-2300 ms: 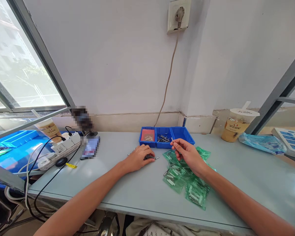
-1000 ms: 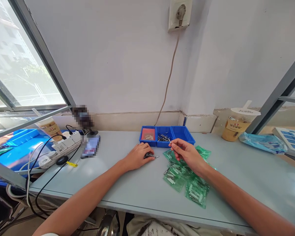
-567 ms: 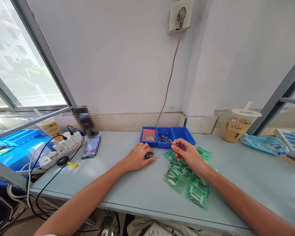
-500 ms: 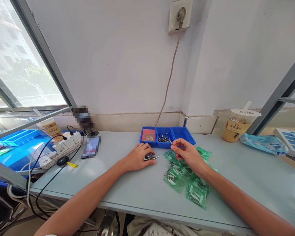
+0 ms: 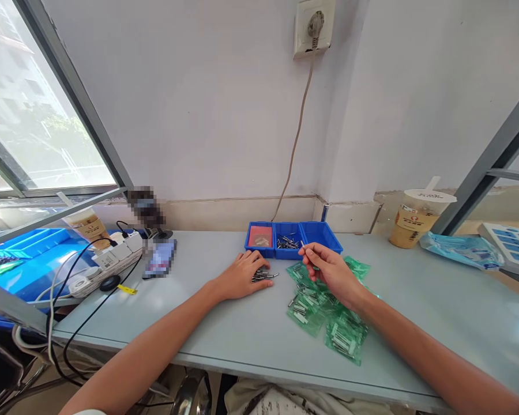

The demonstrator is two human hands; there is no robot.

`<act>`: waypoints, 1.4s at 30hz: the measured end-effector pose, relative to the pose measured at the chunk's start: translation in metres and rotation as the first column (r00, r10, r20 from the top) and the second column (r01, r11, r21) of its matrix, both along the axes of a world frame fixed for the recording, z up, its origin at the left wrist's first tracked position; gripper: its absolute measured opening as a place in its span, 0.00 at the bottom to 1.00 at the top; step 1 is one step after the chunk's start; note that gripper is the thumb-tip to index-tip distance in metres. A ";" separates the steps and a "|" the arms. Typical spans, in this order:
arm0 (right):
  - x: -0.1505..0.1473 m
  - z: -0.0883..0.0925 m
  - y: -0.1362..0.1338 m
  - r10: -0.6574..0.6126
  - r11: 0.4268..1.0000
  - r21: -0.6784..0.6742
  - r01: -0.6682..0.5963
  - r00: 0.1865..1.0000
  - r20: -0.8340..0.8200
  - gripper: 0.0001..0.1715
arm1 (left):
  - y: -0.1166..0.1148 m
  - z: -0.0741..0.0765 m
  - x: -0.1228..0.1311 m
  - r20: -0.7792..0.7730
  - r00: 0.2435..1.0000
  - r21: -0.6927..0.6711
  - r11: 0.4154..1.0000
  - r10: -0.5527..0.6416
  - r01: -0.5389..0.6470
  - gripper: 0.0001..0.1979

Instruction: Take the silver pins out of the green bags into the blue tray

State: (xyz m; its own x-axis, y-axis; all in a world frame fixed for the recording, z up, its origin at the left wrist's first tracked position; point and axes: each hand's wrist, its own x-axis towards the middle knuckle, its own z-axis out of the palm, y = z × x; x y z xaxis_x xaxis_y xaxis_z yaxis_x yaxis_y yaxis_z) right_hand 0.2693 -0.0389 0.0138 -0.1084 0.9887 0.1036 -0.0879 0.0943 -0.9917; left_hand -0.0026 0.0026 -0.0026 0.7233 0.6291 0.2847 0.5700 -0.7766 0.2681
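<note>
Little has moved since the frame half a second back. The left hand (image 5: 240, 278) has drawn its fingers slightly away, so more of the small heap of dark metal pins (image 5: 264, 275) shows at their tips. The right hand (image 5: 331, 274) has lifted its pinch a touch.

Landmark: blue plastic three-compartment tray (image 5: 266, 253), at the far side of the grey table top (image 5: 225, 323).

- Left hand: just in front of the tray's left compartment, palm down, fingers loosely curved and touching the heap. Cannot tell whether any pin is gripped beneath them.
- Right hand: just in front of the tray's middle and right compartments, thumb and forefinger closed on a thin silver metal pin (image 5: 303, 245). The pin's free end points up over the tray's front wall, near the middle compartment, which holds more loose pins.
- Green translucent plastic bags (image 5: 305, 314): spread in front of and to the right of the tray, partly under the right wrist and forearm.
- Tray's left compartment holds a reddish pad. The right one looks bare.

Judgement: the shifts are slight. The work stands at the same step, one pin pinched and raised, the heap under the other hand.
</note>
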 end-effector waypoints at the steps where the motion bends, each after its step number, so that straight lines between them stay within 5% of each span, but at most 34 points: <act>1: 0.000 0.000 0.000 0.012 1.000 -0.005 -0.012 1.000 -0.014 0.24 | 0.000 0.000 0.000 0.001 1.000 -0.002 1.000 0.004 -0.004 0.20; 16: -0.004 -0.005 0.003 -0.065 0.995 0.081 0.056 0.991 0.121 0.23 | 0.000 -0.002 0.005 0.027 0.999 -0.039 0.999 -0.018 0.019 0.14; 25: -0.001 -0.005 0.002 0.053 0.998 -0.020 -0.052 0.998 0.017 0.24 | 0.000 -0.002 0.005 0.036 0.999 -0.044 0.999 -0.028 0.029 0.15; 42: -0.005 -0.004 0.003 -0.021 0.996 -0.081 0.026 0.998 0.057 0.29 | -0.001 -0.002 0.006 0.033 0.999 -0.043 0.999 -0.024 0.025 0.13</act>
